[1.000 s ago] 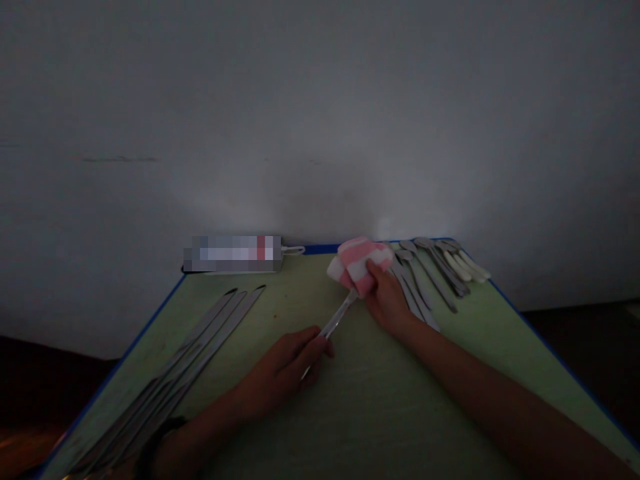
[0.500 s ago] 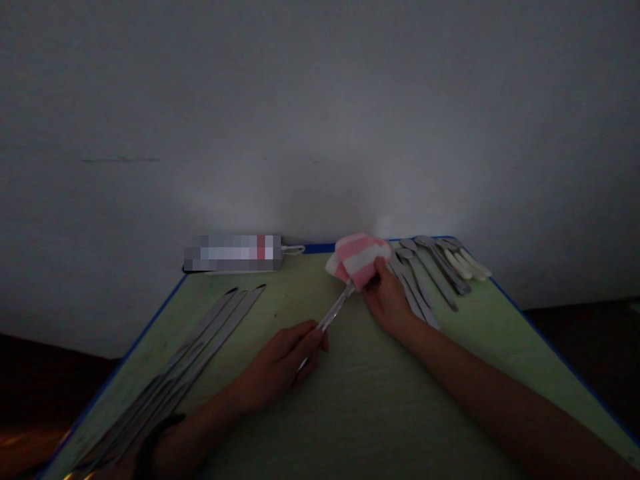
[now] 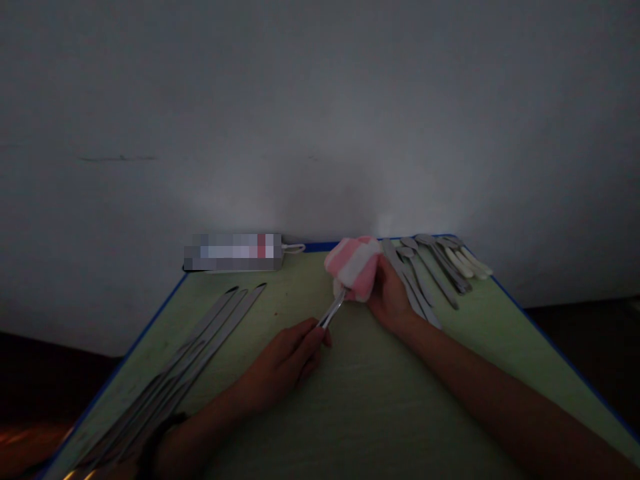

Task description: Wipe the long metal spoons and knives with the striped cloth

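My left hand (image 3: pixel 283 363) is closed around the handle of a metal utensil (image 3: pixel 333 309) that points up and right over the green table (image 3: pixel 360 400). Its far end is wrapped inside a pink and white striped cloth (image 3: pixel 354 265). My right hand (image 3: pixel 389 297) grips that cloth around the utensil's head, which is hidden, so I cannot tell what kind of utensil it is.
Several metal spoons (image 3: pixel 430 270) lie in a row at the back right of the table, some with white handles. Several long metal knives (image 3: pixel 185 367) lie fanned out at the left. A blurred flat box (image 3: pixel 233 252) sits against the wall at the back.
The cloth in my right hand has slid a little left and down along the utensil, covering more of it. My left hand has edged up slightly, still holding the handle.
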`<control>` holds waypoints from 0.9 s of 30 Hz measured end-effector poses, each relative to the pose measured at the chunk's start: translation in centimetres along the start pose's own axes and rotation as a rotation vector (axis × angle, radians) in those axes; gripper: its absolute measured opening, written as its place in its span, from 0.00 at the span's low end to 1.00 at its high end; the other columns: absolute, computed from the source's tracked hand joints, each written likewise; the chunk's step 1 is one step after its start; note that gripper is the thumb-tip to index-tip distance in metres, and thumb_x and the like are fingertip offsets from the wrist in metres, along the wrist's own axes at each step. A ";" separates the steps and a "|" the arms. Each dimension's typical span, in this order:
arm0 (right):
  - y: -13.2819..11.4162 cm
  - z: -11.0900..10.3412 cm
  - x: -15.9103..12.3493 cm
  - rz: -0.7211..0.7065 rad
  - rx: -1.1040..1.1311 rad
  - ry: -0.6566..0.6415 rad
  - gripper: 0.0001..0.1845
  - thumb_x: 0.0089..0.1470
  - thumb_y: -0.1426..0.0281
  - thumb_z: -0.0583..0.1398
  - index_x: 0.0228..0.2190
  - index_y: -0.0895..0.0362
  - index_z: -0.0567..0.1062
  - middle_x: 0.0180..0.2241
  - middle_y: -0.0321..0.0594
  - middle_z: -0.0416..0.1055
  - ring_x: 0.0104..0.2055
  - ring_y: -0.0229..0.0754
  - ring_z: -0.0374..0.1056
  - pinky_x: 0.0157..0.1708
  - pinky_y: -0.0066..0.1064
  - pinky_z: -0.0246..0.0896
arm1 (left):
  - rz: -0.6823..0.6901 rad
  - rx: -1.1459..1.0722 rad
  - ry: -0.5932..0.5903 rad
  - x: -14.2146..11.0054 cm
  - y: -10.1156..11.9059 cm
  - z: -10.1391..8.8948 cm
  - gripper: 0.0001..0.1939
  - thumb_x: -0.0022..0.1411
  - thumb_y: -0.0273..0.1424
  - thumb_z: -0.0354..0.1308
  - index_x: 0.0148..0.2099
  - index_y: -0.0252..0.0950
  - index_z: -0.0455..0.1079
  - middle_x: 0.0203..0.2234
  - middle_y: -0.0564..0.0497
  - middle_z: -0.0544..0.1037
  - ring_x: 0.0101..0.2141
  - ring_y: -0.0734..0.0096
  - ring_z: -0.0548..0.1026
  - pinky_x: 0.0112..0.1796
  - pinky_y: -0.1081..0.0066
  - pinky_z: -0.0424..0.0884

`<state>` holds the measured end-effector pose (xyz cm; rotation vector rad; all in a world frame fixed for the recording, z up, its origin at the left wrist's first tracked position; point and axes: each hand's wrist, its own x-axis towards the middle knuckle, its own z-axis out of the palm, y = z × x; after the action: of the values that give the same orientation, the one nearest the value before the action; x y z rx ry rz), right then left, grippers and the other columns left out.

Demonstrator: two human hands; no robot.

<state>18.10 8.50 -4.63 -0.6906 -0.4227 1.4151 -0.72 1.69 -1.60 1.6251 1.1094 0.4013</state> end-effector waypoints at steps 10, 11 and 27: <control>0.6 -0.7 0.6 -0.078 -0.066 -0.012 0.14 0.50 0.57 0.58 0.31 0.55 0.73 0.37 0.37 0.74 0.41 0.38 0.67 0.42 0.31 0.64 | 0.061 0.125 0.019 -0.1 -0.1 0.0 0.16 0.66 0.41 0.42 0.33 0.37 0.63 0.19 0.58 0.64 0.21 0.76 0.63 0.23 0.76 0.59; 0.6 -0.7 0.6 -0.078 -0.073 -0.019 0.14 0.49 0.57 0.59 0.31 0.55 0.74 0.36 0.37 0.74 0.40 0.38 0.67 0.41 0.31 0.65 | 0.062 0.125 0.015 -0.1 -0.2 0.1 0.16 0.66 0.41 0.42 0.33 0.37 0.62 0.19 0.58 0.64 0.21 0.76 0.63 0.23 0.76 0.59; -0.1 -0.5 0.2 0.031 -0.079 -0.065 0.14 0.47 0.63 0.62 0.36 0.57 0.74 0.35 0.39 0.74 0.38 0.39 0.69 0.43 0.33 0.66 | 0.071 0.157 0.008 0.0 -0.2 0.1 0.16 0.66 0.41 0.41 0.32 0.37 0.61 0.19 0.58 0.65 0.20 0.76 0.63 0.22 0.76 0.58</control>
<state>18.54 8.59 -4.94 -0.7189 -0.5235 1.4597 -0.72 1.59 -1.80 1.8058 1.1141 0.3748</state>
